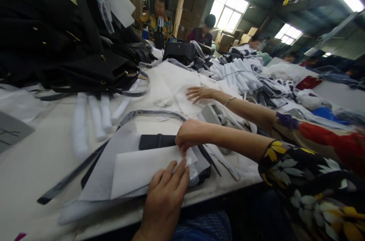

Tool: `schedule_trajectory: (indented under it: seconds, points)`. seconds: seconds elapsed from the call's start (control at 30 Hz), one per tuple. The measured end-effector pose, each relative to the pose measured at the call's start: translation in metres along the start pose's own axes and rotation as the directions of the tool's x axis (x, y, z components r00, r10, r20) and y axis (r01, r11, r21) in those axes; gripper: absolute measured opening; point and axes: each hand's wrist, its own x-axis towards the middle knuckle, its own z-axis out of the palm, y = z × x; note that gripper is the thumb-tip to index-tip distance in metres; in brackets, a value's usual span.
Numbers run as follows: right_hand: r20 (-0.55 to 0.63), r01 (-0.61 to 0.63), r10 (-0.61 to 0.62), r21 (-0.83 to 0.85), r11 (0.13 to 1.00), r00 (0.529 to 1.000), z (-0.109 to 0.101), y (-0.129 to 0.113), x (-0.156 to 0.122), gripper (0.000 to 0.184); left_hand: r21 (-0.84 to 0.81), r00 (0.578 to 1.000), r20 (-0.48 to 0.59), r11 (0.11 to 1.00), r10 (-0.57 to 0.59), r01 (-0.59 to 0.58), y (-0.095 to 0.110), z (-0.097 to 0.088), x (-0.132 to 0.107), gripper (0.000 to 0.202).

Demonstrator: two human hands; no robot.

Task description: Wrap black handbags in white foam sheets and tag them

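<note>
My left hand (167,193) lies at the near edge of a folded white paper sheet (139,167), fingers stretched over it, thumb hidden. From the right, my right hand (188,134), below a dark floral sleeve, pinches the sheet's right end, where crinkled clear plastic (194,174) shows. Both hands nearly meet there. Beneath lies a black bag (205,172), largely hidden by grey-white wrapping (104,174). A dark flap (155,141) shows past the sheet. The plastic-covered strap (70,178) loops around behind and out to the left.
A co-worker's hand (201,93) rests on loose white sheets (179,75) beyond my right hand. Black bags (94,68) are heaped at the left back. White foam rolls (80,123) lie nearer. White rolled bundles (236,75) and stacked cartons (189,11) stand farther off.
</note>
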Motion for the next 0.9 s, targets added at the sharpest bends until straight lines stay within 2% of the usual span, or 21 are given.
schedule_trajectory:
  seconds: [0.07,0.13,0.23,0.37,0.53,0.7,0.8,0.9]
  points:
    - [0.028,-0.022,0.022,-0.003,1.000,0.999,0.000,0.003,0.004,0.041,0.000,1.000,-0.023,1.000,-0.003,0.003,0.000,-0.002,0.001,0.054]
    - [0.057,-0.055,0.060,-0.086,0.995,0.997,0.000,0.008,0.007,0.035,-0.004,0.999,-0.050,1.000,-0.010,0.010,0.001,-0.002,0.001,0.054]
    - [0.047,-0.095,0.103,-0.146,0.985,0.994,0.002,0.019,0.010,0.034,-0.013,0.998,-0.064,1.000,-0.021,0.020,0.001,0.000,0.000,0.053]
    - [0.039,-0.139,0.137,0.069,0.988,0.990,0.006,0.036,0.013,0.035,-0.018,0.997,-0.070,1.000,-0.026,0.025,0.001,0.003,-0.001,0.053]
    - [0.080,-0.143,0.122,0.365,0.920,0.989,0.019,0.057,0.022,0.037,-0.002,0.992,-0.123,1.000,-0.008,0.007,-0.003,0.008,-0.004,0.046]
    - [0.164,-0.174,0.108,0.465,0.868,0.981,0.029,0.075,0.035,0.038,0.055,0.996,-0.079,0.998,0.036,-0.032,-0.008,0.010,-0.007,0.033]
    - [0.203,-0.198,0.113,0.468,0.861,0.973,0.027,0.083,0.039,0.032,0.058,0.995,-0.090,0.998,0.045,-0.040,-0.009,0.010,-0.006,0.032]
    - [0.186,-0.213,0.145,0.434,0.875,0.972,0.019,0.085,0.037,0.027,0.060,0.995,-0.092,0.998,0.041,-0.036,-0.007,0.009,-0.004,0.034]
